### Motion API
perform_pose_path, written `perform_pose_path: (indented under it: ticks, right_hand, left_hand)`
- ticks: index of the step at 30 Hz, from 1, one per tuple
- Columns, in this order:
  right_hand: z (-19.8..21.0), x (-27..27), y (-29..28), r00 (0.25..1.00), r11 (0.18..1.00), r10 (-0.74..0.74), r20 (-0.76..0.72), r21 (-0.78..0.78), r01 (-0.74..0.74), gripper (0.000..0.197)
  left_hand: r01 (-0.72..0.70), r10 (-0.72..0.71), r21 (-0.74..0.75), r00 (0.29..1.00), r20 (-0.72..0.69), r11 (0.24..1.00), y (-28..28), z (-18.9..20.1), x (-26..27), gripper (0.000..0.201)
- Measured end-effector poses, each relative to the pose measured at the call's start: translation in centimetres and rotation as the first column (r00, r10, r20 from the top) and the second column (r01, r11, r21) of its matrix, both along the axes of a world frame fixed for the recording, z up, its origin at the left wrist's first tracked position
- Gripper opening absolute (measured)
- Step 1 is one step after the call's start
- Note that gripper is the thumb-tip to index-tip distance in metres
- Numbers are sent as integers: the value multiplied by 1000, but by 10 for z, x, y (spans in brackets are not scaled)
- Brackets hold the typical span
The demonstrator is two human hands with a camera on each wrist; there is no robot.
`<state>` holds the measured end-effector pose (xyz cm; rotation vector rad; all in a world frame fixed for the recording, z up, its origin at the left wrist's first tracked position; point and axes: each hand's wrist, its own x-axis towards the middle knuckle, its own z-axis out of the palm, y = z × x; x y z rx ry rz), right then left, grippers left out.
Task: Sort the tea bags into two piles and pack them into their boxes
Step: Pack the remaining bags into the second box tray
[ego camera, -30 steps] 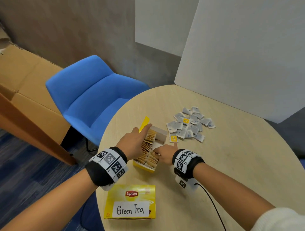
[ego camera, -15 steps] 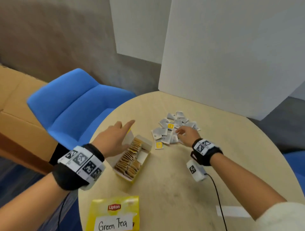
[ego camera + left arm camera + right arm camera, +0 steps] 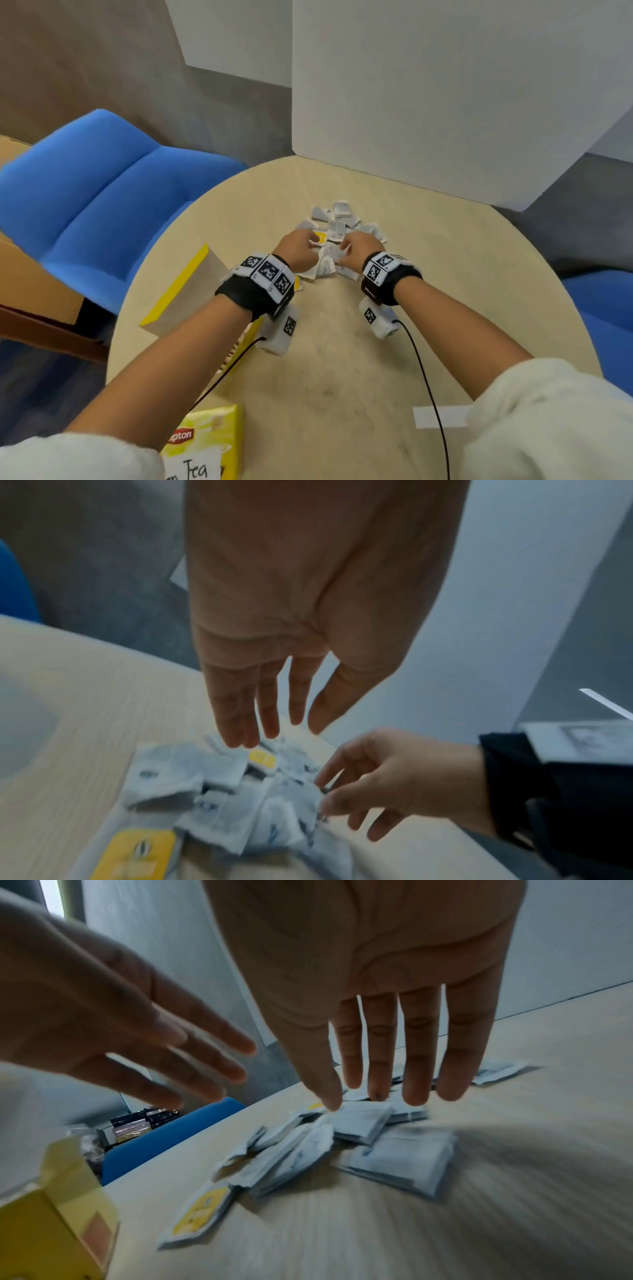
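Tabletop: box (image 3: 205,442) reads "Lipton", "Tea".

right hand (image 3: 369,961) fingers straight over tea bags (image 3: 363,1121) | left hand (image 3: 103,1010) spread | yellow box (image 3: 51,1218) lower left

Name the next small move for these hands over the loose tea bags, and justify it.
Probably lower both hands and gather a few white sachets: the left hand and right hand are open over the pile with nothing held, and the open box waits beside it.
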<state>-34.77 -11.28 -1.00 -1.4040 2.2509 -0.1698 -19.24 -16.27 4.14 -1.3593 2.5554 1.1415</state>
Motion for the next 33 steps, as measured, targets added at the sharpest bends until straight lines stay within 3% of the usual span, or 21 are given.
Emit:
perform_pose_path:
  ticks: [4,11,15,20,24,27,29,31,33]
  right_hand:
    - [-14,-13,-3,999,997,-50,22,-61,51,23]
    - [-36,-11,-12,1000,996,-25,13,-80,26,44]
    - [-38,-14,-11,995,984,-52,87,-166,66,28]
    - [-25,-27,-7,958,952,-126,259,-239,189,13]
    - [0,-27,-8,921,938,-19,390,-312,151,12]
    - [16,-15,-14,860,943,101,500,-323,77,19]
    - [21,-8,-20,851,936,117,511,-342,77,25]
    - [21,-3,-22,810,934,107,576,-338,118,27]
    - [18,1,-23,740,928,63,669,-313,204,35]
  left_hand:
    - [3,-2,-7,996,88,1000,-7,-28,-7,41]
    - [43,-37,-40,990,133,998,-21,-59,-13,43]
    - [34,-27,-61,993,117,998,-26,-68,-15,41]
    - [-22,21,-103,1000,-15,994,-28,-66,-13,43]
    - [25,-57,-171,981,-184,985,-30,-49,-14,53]
    - [30,-28,2,959,-283,1000,-32,-34,-18,51]
    - [47,-26,64,955,-297,997,-35,-30,-17,34]
    - [32,8,128,955,-295,991,-37,-26,-13,22]
    - [-7,55,181,964,-258,984,-39,-26,-9,25]
